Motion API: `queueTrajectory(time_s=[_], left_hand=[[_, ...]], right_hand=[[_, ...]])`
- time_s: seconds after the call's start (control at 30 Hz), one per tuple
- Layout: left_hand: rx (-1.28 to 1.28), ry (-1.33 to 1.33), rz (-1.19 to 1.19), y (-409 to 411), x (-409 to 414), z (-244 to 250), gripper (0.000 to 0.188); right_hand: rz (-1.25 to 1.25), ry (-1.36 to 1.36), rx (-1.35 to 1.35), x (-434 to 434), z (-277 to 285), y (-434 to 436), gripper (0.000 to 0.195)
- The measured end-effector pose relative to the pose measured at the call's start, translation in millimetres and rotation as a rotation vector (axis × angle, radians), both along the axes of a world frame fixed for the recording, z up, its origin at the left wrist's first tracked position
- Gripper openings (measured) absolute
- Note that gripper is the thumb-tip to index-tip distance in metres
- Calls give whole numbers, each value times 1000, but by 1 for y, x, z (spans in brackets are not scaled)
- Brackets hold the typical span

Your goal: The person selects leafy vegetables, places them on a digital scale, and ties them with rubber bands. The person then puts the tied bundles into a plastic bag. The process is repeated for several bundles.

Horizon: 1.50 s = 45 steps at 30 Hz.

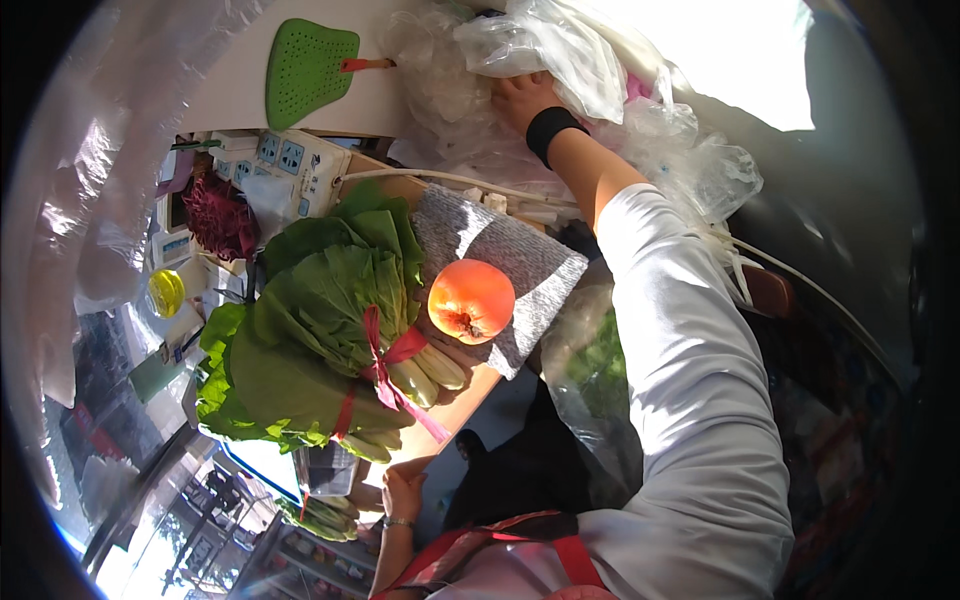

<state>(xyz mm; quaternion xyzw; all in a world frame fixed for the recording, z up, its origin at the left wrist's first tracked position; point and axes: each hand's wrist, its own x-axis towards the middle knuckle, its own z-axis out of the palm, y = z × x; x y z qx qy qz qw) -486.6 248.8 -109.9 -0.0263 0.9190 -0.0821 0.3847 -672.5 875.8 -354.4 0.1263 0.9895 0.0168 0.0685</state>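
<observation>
My right hand (526, 101) reaches into a heap of thin clear plastic bags (551, 37). Its fingertips are hidden in the film. A black band (553, 133) circles that wrist. My left hand (403, 495) is at the near edge of the wooden table (431, 442), its fingers bent against it. Between the hands lie bundles of leafy greens (322, 300) with pale stalks, tied with pink-red ribbon (382, 360). A large orange-red apple (471, 300) sits beside them, partly on a grey knitted cloth (517, 255).
A green perforated fly swatter (311, 71) lies on the white surface. Near the greens are a socket panel (292, 161), a dark red shredded bundle (217, 214) and a yellow tape roll (166, 292). A white cable (450, 176) crosses behind the cloth. A clear bag of greens (592, 360) is below my right arm.
</observation>
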Motion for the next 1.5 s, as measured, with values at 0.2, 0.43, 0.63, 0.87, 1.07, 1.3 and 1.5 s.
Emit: queueTrajectory(time_s=[0.2,0.43,0.63,0.87,1.07,1.3,1.5], left_hand=[[-8,12,28,15,3,5,49],[-18,-9,-32,11,-7,5,51],[-13,-17,-31,14,-15,6,52],[-65,-66,4,12,-9,6,58],[-74,-80,3,5,-8,6,59],[-36,-61,-13,9,-14,4,57],[-73,-53,43,16,-6,6,58]], right_hand=[[-732,337,-400,22,3,54,34],[-925,316,-242,66,38,80,37],[-747,448,-247,84,-8,100,44],[-506,290,-163,69,148,13,42],[86,-304,-531,47,134,-23,25],[-452,780,-922,-16,26,65,39],[-743,374,-803,-24,85,44,42]])
